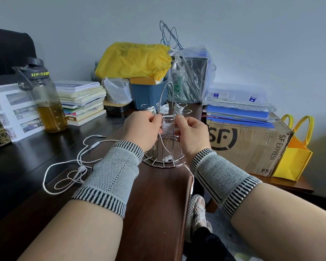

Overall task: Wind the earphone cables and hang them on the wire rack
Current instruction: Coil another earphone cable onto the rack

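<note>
left hand: up at the wire rack, fingertips pinched on the white earphone cable
right hand: thumb and fingers pinching the other end of that same coil, pretty tight
cable being wound: a flat bundle of loops stretched between both hands, right in front of the rack's middle; earbuds dangle down to the base ring
rack: on the near corner of the brown table, three wound bundles already on its top hooks
loose earphones: sprawled on the dark desk left of the rack, unwound
wrists: both in knit wristbands
</note>
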A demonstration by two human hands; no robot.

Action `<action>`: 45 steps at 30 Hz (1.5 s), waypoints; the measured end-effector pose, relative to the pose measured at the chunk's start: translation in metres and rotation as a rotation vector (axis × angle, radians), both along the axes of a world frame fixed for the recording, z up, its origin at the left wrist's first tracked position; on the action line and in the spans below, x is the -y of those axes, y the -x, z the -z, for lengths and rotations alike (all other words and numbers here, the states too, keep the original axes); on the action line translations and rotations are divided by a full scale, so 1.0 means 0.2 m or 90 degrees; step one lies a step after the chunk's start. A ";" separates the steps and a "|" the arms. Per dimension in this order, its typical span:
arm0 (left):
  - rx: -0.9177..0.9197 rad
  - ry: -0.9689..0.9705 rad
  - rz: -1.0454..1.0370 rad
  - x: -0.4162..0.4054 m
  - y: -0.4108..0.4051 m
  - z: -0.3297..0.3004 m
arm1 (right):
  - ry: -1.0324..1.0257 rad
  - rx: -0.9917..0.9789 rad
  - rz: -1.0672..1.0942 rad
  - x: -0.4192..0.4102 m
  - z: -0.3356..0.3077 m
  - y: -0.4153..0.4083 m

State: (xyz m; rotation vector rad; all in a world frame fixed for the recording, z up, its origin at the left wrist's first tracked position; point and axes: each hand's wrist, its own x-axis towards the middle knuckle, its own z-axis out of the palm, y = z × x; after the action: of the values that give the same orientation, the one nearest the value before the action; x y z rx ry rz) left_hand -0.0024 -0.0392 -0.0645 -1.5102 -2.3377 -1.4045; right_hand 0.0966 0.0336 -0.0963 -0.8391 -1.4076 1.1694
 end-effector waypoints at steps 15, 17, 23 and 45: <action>-0.075 0.130 -0.022 0.02 -0.02 0.00 | 0.015 0.016 0.078 -0.01 -0.01 0.02; -0.065 0.131 -0.015 0.02 -0.02 0.00 | 0.001 0.005 0.069 -0.01 0.00 0.01; 0.023 0.113 0.049 0.02 -0.01 0.00 | -0.094 0.055 0.028 0.04 0.05 0.00; -0.094 0.112 0.090 0.01 -0.04 0.01 | -0.351 0.257 0.065 0.01 0.11 -0.02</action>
State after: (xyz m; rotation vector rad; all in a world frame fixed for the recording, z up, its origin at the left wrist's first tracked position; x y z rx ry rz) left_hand 0.0050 -0.0405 -0.0670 -1.7907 -2.3591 -1.0910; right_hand 0.1004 0.0324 -0.1180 -0.7556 -1.8737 0.4959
